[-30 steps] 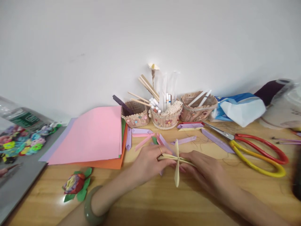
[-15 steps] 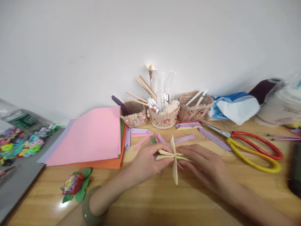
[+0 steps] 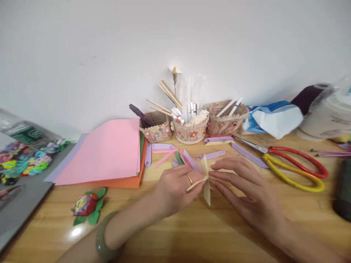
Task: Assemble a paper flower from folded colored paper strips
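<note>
A cream folded-paper piece (image 3: pixel 205 166) with flat petal-like blades is held up over the table, one blade pointing away and one towards me. My left hand (image 3: pixel 175 184), wearing a gold ring, pinches its left blades together between thumb and fingers. On the opposite side my right hand (image 3: pixel 246 191) has its thumb and a finger closing at the paper's centre, the upper finger stretched apart; the right blades are hidden behind these fingers. Behind the hands lie purple folded strips (image 3: pixel 211 155) and pink folded strips (image 3: pixel 166 159).
Red-and-yellow-handled scissors (image 3: pixel 296 160) lie at right. A stack of coloured paper (image 3: pixel 104 153) and a finished paper flower (image 3: pixel 86 206) are at left. Several small baskets (image 3: pixel 192 133) stand along the wall beside a tissue pack (image 3: pixel 276 118). A grey board (image 3: pixel 24 204) holds colourful trinkets.
The left fingers have closed further around the left blades, pressing them together. My right hand has lifted its upper fingers and spread them. The near blade has swung slightly right.
</note>
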`<state>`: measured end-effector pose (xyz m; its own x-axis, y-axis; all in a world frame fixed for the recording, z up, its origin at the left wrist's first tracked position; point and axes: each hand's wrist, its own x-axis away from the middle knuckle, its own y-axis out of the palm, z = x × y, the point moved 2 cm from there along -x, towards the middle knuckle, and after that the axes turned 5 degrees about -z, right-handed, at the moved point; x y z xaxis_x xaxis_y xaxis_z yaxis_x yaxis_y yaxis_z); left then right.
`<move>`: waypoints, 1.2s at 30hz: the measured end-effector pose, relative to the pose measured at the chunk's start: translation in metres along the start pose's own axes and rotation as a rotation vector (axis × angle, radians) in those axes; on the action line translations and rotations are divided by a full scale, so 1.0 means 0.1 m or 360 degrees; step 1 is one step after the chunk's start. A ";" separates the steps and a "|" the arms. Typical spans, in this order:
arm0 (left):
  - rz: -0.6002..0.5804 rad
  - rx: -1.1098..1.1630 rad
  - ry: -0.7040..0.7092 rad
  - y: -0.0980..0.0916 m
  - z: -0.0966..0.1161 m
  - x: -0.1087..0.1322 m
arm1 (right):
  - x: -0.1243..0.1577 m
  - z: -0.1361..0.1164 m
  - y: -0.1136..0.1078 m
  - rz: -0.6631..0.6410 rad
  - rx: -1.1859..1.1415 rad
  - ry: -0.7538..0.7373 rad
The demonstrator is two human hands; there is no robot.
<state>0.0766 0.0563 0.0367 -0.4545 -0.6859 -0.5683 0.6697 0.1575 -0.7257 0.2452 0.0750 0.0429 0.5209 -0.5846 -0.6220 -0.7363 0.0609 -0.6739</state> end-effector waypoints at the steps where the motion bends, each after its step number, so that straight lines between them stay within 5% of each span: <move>1: -0.0003 -0.0009 0.0000 0.01 0.00 0.01 | 0.00 -0.01 0.01 0.0004 -0.0006 0.0002; 12: -0.0016 0.0410 -0.0316 0.02 -0.01 -0.02 | 0.06 0.01 -0.08 -0.0006 0.0336 -0.0322; 17: 0.0014 0.0493 -0.0341 0.03 -0.06 0.01 | -0.01 0.12 -0.11 0.0020 -0.0039 0.0214; 25: -0.0140 0.0731 -0.0526 0.03 0.02 -0.06 | -0.05 0.19 0.07 -0.0492 -0.0810 0.0776; 28: -0.0225 0.1081 -0.0821 0.06 0.02 -0.05 | -0.05 0.17 0.07 -0.0490 -0.0883 0.0884; 31: -0.0117 0.1291 -0.1179 0.13 -0.01 0.00 | -0.06 0.14 0.07 -0.0440 -0.0879 0.0909; 36: 0.0006 0.1220 -0.1290 0.19 0.02 0.05 | -0.04 0.09 0.07 -0.0257 -0.0741 0.0808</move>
<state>0.0878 0.0545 0.0208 -0.1213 -0.9911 0.0541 0.9827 -0.1276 -0.1342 0.2422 0.0851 0.0367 0.4569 -0.8691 -0.1895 -0.8340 -0.3445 -0.4309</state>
